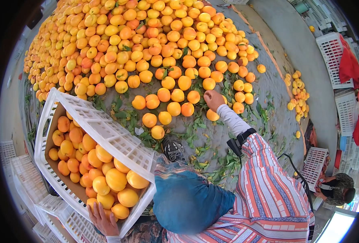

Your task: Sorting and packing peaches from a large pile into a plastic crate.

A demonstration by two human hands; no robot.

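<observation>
A white slatted plastic crate, lined with brown cardboard, stands tilted at my left and is filled with yellow-orange peaches. My left hand lies at its near corner, fingers apart and touching the fruit. Ahead, my right hand reaches down at the near edge of a large heap of peaches. Its fingers are curled, and whatever lies under them is hidden. One loose peach sits just left of these fingers and another peach just beyond them.
The heap rests on a grey ground cloth strewn with green leaves. More peaches lie beyond its right edge. White crates stand along the right, one with red cloth; others are stacked at left. Another person is at far right.
</observation>
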